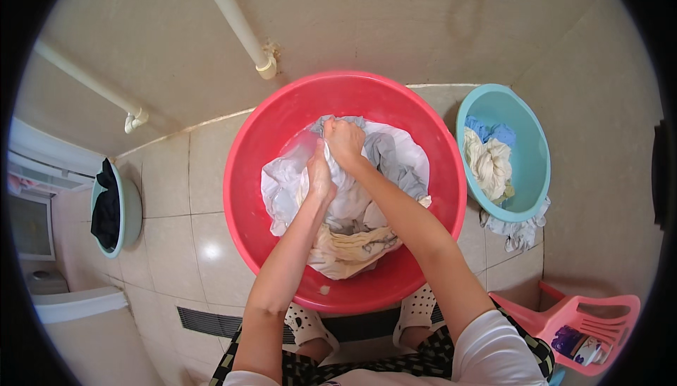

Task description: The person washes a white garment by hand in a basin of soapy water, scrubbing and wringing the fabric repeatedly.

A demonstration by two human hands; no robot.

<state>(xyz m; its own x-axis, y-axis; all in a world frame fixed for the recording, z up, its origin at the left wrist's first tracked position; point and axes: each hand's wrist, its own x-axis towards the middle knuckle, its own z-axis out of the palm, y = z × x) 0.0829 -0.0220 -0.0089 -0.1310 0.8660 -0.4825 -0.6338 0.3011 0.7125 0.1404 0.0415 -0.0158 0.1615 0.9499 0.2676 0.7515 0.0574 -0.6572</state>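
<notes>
A large red tub [238,209] stands in front of me, full of wet white, grey and cream clothes [352,245]. My right hand [343,139] is curled into a fist around bunched white and grey cloth near the middle of the tub. Just left of it and a little nearer, my left hand [321,176] grips the same bunched white cloth [330,164], thumb pointing away from me. Folds and fingers hide where exactly the cloth is pinched. Whitish, cloudy water shows at the left of the pile.
On the right, a light blue basin [539,167] holds cream and blue cloth, with pale fabric [520,231] on the floor below. A pink plastic chair [620,305] bears a purple-and-white package [577,344]. At left, another basin [130,209] holds black cloth. Pipes [236,19] run along the tiled wall.
</notes>
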